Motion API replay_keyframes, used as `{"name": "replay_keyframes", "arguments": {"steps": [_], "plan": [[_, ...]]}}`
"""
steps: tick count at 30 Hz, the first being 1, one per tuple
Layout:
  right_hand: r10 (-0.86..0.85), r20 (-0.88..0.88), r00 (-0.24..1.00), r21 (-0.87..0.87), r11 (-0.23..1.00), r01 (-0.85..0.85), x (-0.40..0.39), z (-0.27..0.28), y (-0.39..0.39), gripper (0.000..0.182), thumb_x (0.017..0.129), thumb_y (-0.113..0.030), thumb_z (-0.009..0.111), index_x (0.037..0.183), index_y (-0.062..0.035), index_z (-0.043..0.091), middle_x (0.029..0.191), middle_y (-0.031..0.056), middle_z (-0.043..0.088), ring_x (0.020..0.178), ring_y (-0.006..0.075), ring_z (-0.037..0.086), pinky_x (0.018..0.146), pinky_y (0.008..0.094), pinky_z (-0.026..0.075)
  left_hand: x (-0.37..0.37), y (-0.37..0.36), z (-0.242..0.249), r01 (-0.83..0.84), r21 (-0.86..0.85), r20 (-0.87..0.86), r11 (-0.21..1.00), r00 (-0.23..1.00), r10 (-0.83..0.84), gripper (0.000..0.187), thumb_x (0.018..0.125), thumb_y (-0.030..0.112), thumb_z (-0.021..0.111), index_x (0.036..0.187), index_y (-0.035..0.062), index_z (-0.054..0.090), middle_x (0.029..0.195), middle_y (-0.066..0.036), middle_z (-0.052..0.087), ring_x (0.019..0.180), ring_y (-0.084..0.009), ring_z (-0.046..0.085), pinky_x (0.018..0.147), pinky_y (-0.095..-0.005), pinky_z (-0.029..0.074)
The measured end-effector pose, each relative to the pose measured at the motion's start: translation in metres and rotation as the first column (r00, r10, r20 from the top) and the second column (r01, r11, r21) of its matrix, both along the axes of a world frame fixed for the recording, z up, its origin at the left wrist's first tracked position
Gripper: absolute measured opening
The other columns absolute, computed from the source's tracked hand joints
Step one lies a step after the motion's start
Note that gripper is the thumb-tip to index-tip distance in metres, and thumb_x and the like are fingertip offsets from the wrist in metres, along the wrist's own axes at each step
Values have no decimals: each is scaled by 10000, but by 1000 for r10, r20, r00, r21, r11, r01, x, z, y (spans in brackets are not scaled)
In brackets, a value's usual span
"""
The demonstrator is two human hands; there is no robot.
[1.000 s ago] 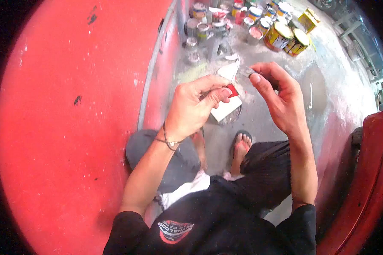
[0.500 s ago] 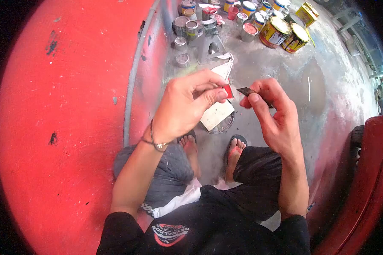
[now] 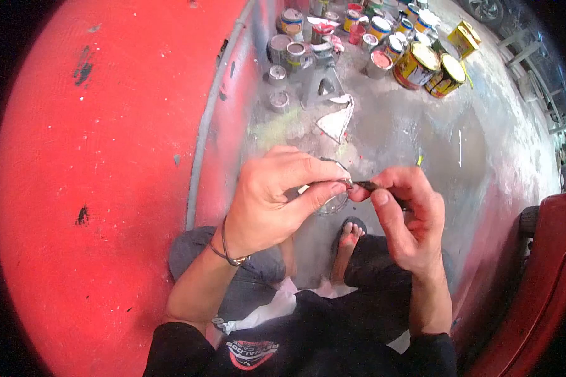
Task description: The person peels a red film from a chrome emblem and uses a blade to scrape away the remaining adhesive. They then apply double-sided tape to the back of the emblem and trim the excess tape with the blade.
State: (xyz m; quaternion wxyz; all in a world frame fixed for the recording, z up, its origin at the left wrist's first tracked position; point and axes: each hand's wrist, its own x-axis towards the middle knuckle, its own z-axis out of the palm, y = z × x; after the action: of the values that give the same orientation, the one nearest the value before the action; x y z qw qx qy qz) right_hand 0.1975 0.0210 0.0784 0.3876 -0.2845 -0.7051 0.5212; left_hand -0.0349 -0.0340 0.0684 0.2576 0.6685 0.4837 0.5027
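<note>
My left hand (image 3: 283,195), with a dark cord bracelet at its wrist, pinches a small red flat piece (image 3: 350,186) between thumb and fingertips. Only a sliver of that piece shows. In my right hand (image 3: 409,213), a dark, flat, blade-like strip (image 3: 365,185) is gripped by thumb and forefinger. Its tip meets the red piece where the two hands come together, above the floor between my feet. Behind my left hand, a round rim (image 3: 338,204) and a pale board are mostly hidden.
A tall red surface (image 3: 126,176) fills the left side, edged by a grey strip. Paint cans (image 3: 416,64) crowd the floor ahead, near a white triangular scrap (image 3: 336,120). A dark red car body (image 3: 544,276) stands at the right.
Both hands sit lower in view and closer together. The strip's tip, apart from the red piece before, now meets it. The red piece has turned and shows less of its face.
</note>
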Motion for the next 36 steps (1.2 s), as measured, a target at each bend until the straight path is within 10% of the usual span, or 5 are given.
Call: {"name": "replay_keyframes", "arguments": {"steps": [6,19,36], "plan": [[-44,39,998,257,966,32,-5,17,2,113,999,44,651,1100,39,701,1055,154,803,957,192,781,867,310,605,-2,-4,8,-36,36,-22,999,999,37,178,884,6,840,1056,46,819,878,-69,796,765,-185,700,753,-334,503],[-12,-9,1000,-66,998,12,-12,16,-6,152,999,8,664,1130,33,737,979,107,810,926,146,775,829,286,596,0,-15,16,-84,-16,37,996,996,85,180,894,5,825,1070,42,816,887,-69,787,783,-161,689,727,-311,538],[-25,-26,999,-81,996,23,-13,14,-7,145,1005,-2,674,1133,41,729,943,99,807,902,137,769,810,281,592,0,-14,16,-96,-2,26,995,995,96,180,902,34,838,1078,55,814,883,-72,781,779,-157,682,720,-306,532]]}}
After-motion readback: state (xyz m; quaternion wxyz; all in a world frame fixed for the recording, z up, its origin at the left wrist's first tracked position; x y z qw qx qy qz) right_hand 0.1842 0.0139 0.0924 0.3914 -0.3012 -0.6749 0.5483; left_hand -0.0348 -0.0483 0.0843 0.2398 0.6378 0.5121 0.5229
